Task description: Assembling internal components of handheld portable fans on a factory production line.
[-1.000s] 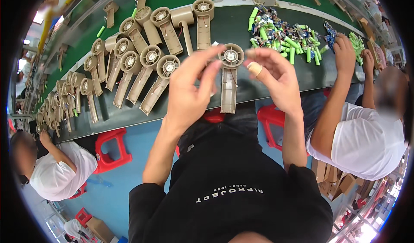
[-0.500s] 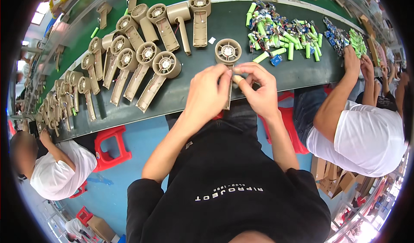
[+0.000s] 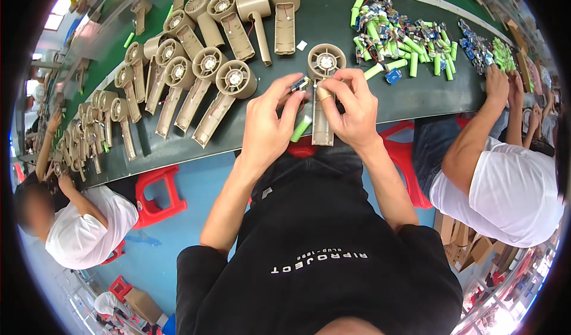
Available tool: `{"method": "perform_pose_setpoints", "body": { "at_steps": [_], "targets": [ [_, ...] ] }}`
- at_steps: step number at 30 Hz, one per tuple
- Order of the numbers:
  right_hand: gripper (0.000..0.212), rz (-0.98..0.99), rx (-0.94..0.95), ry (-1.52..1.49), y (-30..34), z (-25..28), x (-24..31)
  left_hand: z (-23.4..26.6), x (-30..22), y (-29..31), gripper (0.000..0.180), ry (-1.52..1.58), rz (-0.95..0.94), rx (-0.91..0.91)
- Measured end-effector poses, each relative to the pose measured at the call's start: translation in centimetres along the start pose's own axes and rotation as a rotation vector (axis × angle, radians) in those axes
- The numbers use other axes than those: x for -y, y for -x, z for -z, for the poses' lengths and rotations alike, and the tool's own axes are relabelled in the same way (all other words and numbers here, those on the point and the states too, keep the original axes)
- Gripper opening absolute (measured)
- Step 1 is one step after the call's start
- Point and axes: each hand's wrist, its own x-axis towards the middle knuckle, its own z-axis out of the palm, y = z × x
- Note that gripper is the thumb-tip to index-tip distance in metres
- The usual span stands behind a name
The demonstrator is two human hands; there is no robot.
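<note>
In front of me a beige handheld fan (image 3: 322,127) lies with its round head away from me and its open handle toward me. My left hand (image 3: 267,121), left of the handle, pinches a small circuit board (image 3: 300,84) between thumb and fingers. A green battery cell (image 3: 301,129) hangs below that hand, beside the handle. My right hand (image 3: 351,110) is closed over the top of the handle, just below the fan head. Its thumb and fingertips are pinched together, and what lies between them is too small to make out.
Many beige fans (image 3: 236,79) lie in rows on the dark green table (image 3: 262,100) to the left. A pile of green cells with circuit boards (image 3: 410,46) sits at the back right. Co-workers in white shirts (image 3: 502,186) work on both sides. Red stools (image 3: 157,195) stand below the edge.
My left hand has moved left, away from the fan and my right hand. The circuit board and green cell now show at it. My right hand stays at the handle's top.
</note>
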Motion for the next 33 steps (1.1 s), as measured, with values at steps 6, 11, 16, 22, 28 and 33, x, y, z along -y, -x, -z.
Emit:
{"method": "perform_pose_setpoints", "body": {
  "at_steps": [6,11,16,22,28,33],
  "targets": [
    [0.013,-0.094,0.042,-0.099,-0.1,-0.1,-0.1,-0.6,1.0,0.2,0.025,-0.032,-0.074,-0.097],
    [0.013,-0.111,0.039,-0.088,-0.2,-0.2,-0.1,-0.9,0.8,0.1,0.030,-0.165,-0.198,-0.122],
    [0.015,-0.077,0.051,-0.065,-0.4,-0.2,-0.3,-1.2,1.1,0.1,0.030,-0.266,-0.300,-0.157],
    [0.019,0.096,0.011,0.027,-0.4,0.0,-0.7,-1.3,1.4,0.0,0.028,-0.338,-0.401,-0.157],
    [0.018,0.096,0.018,0.043,-0.2,-0.1,-0.7,-0.9,1.3,-0.3,0.030,-0.407,-0.472,-0.095],
    [0.017,0.097,-0.001,0.001,-0.1,0.0,-0.8,-0.5,1.3,-0.7,0.030,-0.422,-0.504,-0.033]
  ]
}}
